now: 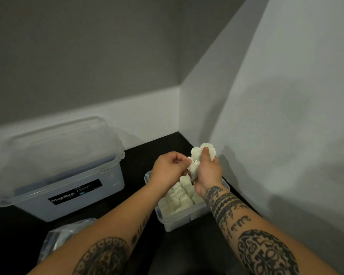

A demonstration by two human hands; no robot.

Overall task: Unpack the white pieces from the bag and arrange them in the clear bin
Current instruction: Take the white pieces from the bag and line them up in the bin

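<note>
Fingers (pixel 206 150) of the right hand (pixel 208 171) are curled tight round a bunch of white pieces (pixel 199 157), thumb pressed on top, several pieces sticking up past the knuckles. Left hand (pixel 169 169) has its fingers curled too, pinching at one white piece on the left edge of that same bunch; exact contact is partly hidden by the fingers. Both hands sit close together, held just above the far end of the small clear bin (pixel 177 223).

Clear bin sits on the dark tabletop (pixel 139 155) near the corner of the white walls, right side close to the wall. Inside it, more white pieces stand packed in rows (pixel 184 197), filling most of what shows; the near right part is covered by the right forearm.

Left of the bin, well apart, stands a bigger translucent storage box (pixel 68 195) with a black "Megabox" label on its front. Its clear lid (pixel 56 151) lies on top, tilted, not seated flat.

Crumpled clear plastic bag (pixel 58 239) lies on the tabletop in front of the big box, near the left forearm, partly cut off by it. Contents of the bag can't be made out.

Both forearms are tattooed.
</note>
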